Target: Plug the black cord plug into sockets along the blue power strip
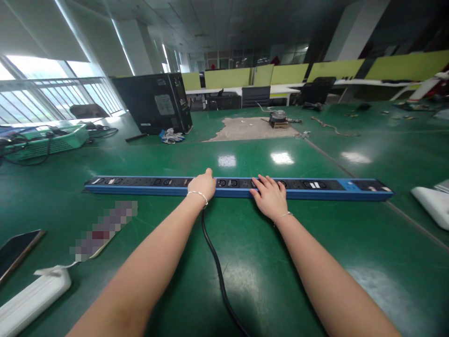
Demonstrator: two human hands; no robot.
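Note:
A long blue power strip (300,184) with black sockets lies crosswise on the green table. My left hand (203,185) is closed over its middle, thumb up. Its fingers curl out of sight, so what they grip is hidden. From under that wrist a black cable (219,267) runs down toward me; its upper end cannot be seen. My right hand (269,195) rests on the strip farther right, fingers spread over the sockets and front edge.
A phone (19,250), a white adapter (33,302) and a blurred-out object (107,231) lie left. A green basket (52,146) of cables, a black computer case (154,103) and gloves (171,136) stand behind. Cardboard (250,128) lies at the back; a white device (432,206) sits right.

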